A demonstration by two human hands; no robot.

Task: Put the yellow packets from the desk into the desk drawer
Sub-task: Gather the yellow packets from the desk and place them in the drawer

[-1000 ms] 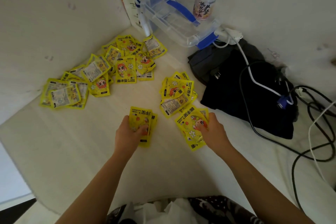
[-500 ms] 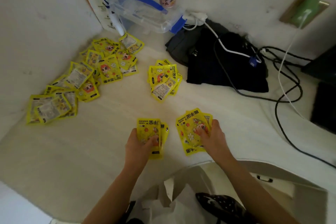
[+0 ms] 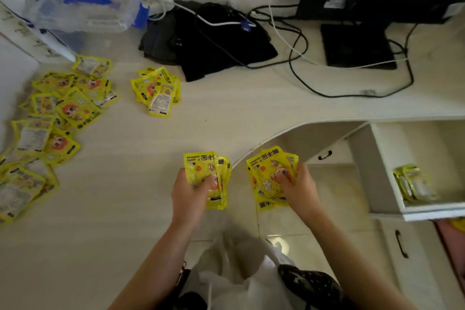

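My left hand [image 3: 190,196] grips a stack of yellow packets [image 3: 201,166] above the desk's front edge. My right hand [image 3: 299,187] grips a second, fanned stack of yellow packets [image 3: 266,171], held off the desk over the floor gap. The white desk drawer [image 3: 385,176] stands pulled out at the right, with a few yellow packets [image 3: 412,182] lying inside. A small pile of yellow packets [image 3: 157,90] lies mid-desk. A large scatter of yellow packets [image 3: 55,113] covers the desk's left side.
Black cloth [image 3: 214,48] with cables across it lies at the back, beside a clear plastic box with blue clips [image 3: 100,12]. A dark monitor with its base [image 3: 357,45] stands back right. A closed drawer with a black handle [image 3: 400,244] is below the open one.
Both hands, each holding its stack, have drawn back from mid-desk to the front edge. The view has swung right, bringing the open drawer and monitor into sight.
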